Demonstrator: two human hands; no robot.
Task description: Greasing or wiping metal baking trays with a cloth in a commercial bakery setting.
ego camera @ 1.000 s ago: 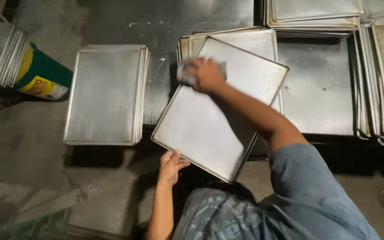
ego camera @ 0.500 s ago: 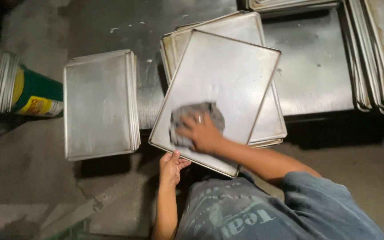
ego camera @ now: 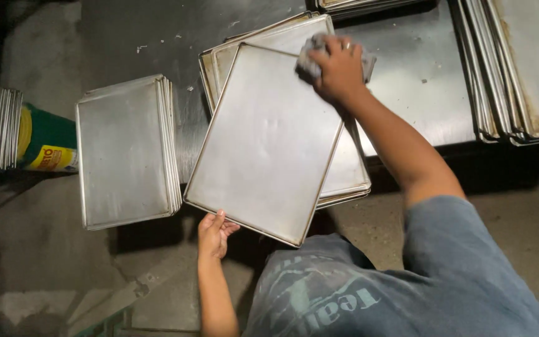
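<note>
On the dark steel table (ego camera: 145, 31), the dull, smudged tray (ego camera: 269, 137) is gripped at its edge by the left hand (ego camera: 214, 232), the right hand (ego camera: 339, 68) clutching a rag (ego camera: 310, 59).

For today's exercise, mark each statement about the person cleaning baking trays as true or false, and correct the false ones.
1. The right hand presses a grey cloth on the top tray. True.
2. The left hand holds a brush. False: it grips the near edge of the top tray.
3. A stack of trays lies to the left of the top tray. True.
4. The top tray rests alone on the table. False: it lies tilted on a pile of other trays.
5. The green and yellow can stands upright. False: it lies on its side.
</note>
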